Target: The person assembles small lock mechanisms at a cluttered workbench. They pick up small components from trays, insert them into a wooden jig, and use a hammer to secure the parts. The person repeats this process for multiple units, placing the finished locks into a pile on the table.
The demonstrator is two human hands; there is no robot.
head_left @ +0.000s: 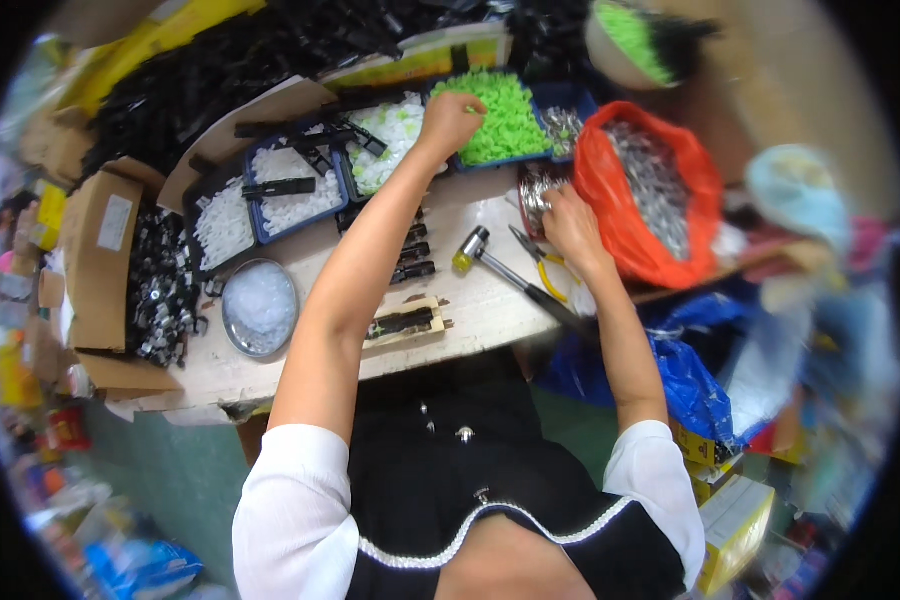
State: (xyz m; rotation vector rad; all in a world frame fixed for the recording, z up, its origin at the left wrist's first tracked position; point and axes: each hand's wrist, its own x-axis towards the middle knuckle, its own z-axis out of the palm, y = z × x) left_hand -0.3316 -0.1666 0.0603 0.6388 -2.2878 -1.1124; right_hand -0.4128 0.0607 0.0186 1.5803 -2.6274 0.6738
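My left hand [453, 122] reaches to the left edge of a blue tray of small bright-green plastic parts [510, 125]. Its fingers are curled together; what they pinch, if anything, is too small to make out. At the right, my right hand [572, 222] is over a small container of shiny metal pieces [538, 190], fingers bent down into it and partly hidden. Below, on the worktable [490, 310], lie a hammer [505, 268] and yellow-handled pliers [542, 262]. A wooden fixture [410, 322] near the front edge holds a black part, with several black parts [413, 250] lined up behind it.
Trays of white parts [295, 205] stand left of the green ones, beside a round dish [260, 308]. A red bag [595, 150] of metal pieces stands right. A cardboard box [100, 260] and black parts [160, 290] border the left; more black parts are piled behind.
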